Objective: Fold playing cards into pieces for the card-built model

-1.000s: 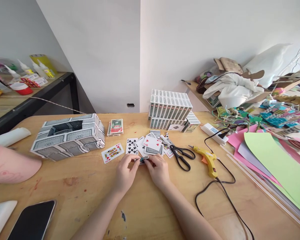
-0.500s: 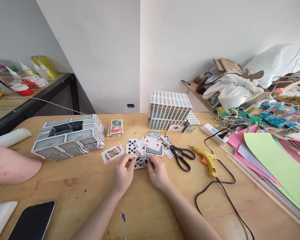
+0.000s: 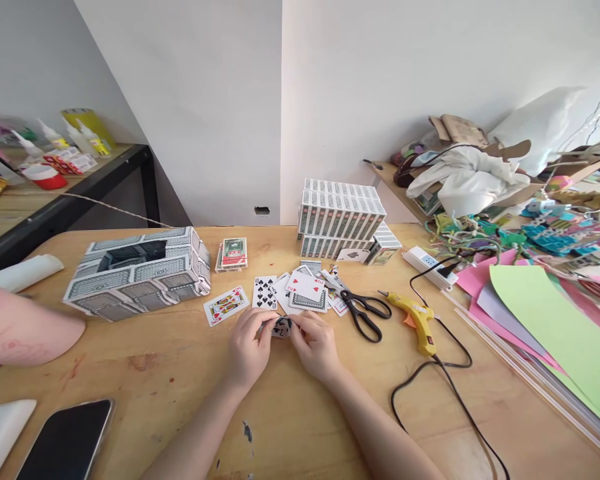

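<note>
My left hand (image 3: pixel 249 348) and my right hand (image 3: pixel 316 345) meet at the middle of the wooden table (image 3: pixel 300 427), both pinching a small rolled playing card (image 3: pixel 282 327) between the fingertips. Just beyond them lies a loose spread of playing cards (image 3: pixel 300 292), among them a king (image 3: pixel 225 305) and a ten of spades (image 3: pixel 265 293). Black scissors (image 3: pixel 361 311) lie right of the cards. A yellow glue gun (image 3: pixel 416 320) with a black cord rests further right.
A box covered in card backs (image 3: pixel 137 270) sits at left, a stack of card packs (image 3: pixel 339 218) at the back, a small deck (image 3: pixel 233 254) between them. A phone (image 3: pixel 65 440) lies near left. Coloured paper sheets (image 3: pixel 545 320) and a power strip (image 3: pixel 425 263) fill the right. Another person's arm (image 3: pixel 25 330) rests at far left.
The card between my fingers has been curled tighter, from a flat-edged piece into a small roll. My hands stayed in the same place.
</note>
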Demonstrator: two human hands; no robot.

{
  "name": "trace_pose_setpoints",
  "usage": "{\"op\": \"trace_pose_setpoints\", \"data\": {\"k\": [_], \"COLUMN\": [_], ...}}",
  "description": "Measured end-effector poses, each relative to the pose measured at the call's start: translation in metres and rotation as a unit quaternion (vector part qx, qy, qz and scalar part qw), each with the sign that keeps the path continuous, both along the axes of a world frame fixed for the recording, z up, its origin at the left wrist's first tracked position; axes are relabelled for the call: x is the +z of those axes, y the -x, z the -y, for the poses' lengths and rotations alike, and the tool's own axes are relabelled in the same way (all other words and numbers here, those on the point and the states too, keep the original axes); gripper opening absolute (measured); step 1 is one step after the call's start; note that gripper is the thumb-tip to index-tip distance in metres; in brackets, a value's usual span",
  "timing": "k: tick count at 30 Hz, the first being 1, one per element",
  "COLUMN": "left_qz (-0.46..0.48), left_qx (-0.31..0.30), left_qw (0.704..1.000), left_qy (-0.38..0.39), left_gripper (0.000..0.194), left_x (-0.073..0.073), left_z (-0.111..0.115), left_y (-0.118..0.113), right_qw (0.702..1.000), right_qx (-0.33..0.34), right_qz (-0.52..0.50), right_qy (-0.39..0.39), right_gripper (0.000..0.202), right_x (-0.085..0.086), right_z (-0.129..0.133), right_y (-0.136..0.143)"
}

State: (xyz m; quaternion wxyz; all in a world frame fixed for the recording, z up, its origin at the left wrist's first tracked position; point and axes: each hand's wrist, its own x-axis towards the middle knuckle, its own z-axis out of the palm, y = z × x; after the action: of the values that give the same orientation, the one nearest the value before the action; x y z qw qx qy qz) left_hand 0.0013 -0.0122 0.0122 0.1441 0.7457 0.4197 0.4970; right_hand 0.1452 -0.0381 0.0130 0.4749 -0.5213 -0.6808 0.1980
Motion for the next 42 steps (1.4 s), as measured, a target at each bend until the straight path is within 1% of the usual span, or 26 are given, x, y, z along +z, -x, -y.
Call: {"op": "trace_pose_setpoints", "data": {"k": [10, 12, 16, 18, 20, 22, 25, 27, 30, 32, 36, 40, 42], "left_qz": [0.002, 0.008, 0.023, 0.026, 0.027, 0.035, 0.054, 0.05, 0.016, 0.001, 0.007, 0.017, 0.031], "left_qx": [0.012, 0.014, 0.039, 0.034, 0.019, 0.008, 0.002, 0.004, 0.01, 0.014, 0.023, 0.037, 0.019], "left_qw": [1.0, 1.0, 0.997, 0.996, 0.995, 0.995, 0.993, 0.994, 0.997, 0.998, 0.996, 0.992, 0.991], "left_qy": [0.01, 0.019, 0.056, 0.078, 0.09, 0.094, 0.103, 0.1, 0.07, 0.06, 0.088, 0.116, 0.126], "left_gripper": [0.013, 0.013, 0.01, 0.01, 0.011, 0.013, 0.025, 0.028, 0.027, 0.03, 0.036, 0.033, 0.032], "left_x": [0.002, 0.002, 0.0, -0.001, -0.002, -0.004, -0.009, -0.011, -0.013, -0.014, -0.015, -0.011, -0.007], "left_z": [0.002, 0.002, 0.0, -0.001, -0.002, -0.002, -0.001, 0.001, 0.003, 0.004, 0.005, 0.005, 0.006], "left_y": [-0.003, -0.003, -0.001, 0.0, 0.0, 0.0, -0.001, -0.001, -0.002, -0.003, -0.005, -0.004, -0.003], "right_qw": [0.998, 0.999, 0.998, 0.997, 0.994, 0.989, 0.98, 0.977, 0.977, 0.98, 0.985, 0.982, 0.981], "right_qx": [-0.048, -0.034, 0.034, 0.043, 0.028, 0.0, -0.041, -0.062, -0.083, -0.085, -0.083, -0.097, -0.105], "right_qz": [-0.006, -0.021, -0.05, -0.064, -0.089, -0.124, -0.168, -0.179, -0.175, -0.16, -0.13, -0.135, -0.132], "right_qy": [0.027, 0.024, 0.016, 0.029, 0.053, 0.074, 0.096, 0.098, 0.088, 0.082, 0.079, 0.094, 0.094], "right_gripper": [0.026, 0.028, 0.031, 0.027, 0.022, 0.017, 0.015, 0.016, 0.016, 0.016, 0.016, 0.018, 0.017], "right_x": [-0.005, -0.003, 0.0, -0.001, -0.004, -0.009, -0.013, -0.013, -0.01, -0.008, -0.008, -0.011, -0.013], "right_z": [0.001, 0.002, 0.002, 0.001, -0.001, -0.002, -0.004, -0.004, -0.003, -0.002, -0.001, -0.003, -0.004], "right_y": [0.003, 0.002, -0.003, -0.004, -0.004, -0.003, -0.002, -0.002, -0.002, -0.001, 0.001, -0.001, -0.002]}}
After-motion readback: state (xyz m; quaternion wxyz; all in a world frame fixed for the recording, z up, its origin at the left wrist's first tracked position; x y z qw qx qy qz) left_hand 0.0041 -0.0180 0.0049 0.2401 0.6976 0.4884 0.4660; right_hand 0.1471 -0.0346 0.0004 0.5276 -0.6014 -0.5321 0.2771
